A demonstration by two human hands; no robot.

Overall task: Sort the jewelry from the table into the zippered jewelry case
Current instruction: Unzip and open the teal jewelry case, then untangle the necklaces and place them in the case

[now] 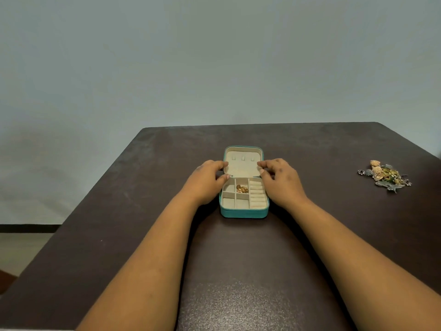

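A small teal jewelry case [243, 212] lies open in the middle of the table, its cream lid [242, 164] folded back flat. A gold piece of jewelry [242, 188] sits in the top middle compartment; the other compartments and the ring rolls on the right look bare. My left hand [207, 181] grips the lid's left edge at the hinge. My right hand [279, 179] pinches the lid's right edge. A pile of mixed gold and silver jewelry [385, 176] lies far to the right on the table.
The dark brown table [238, 259] has its left edge [71, 211] running diagonally and its far edge near a plain pale wall [214, 56]. The jewelry pile lies close to the table's right edge.
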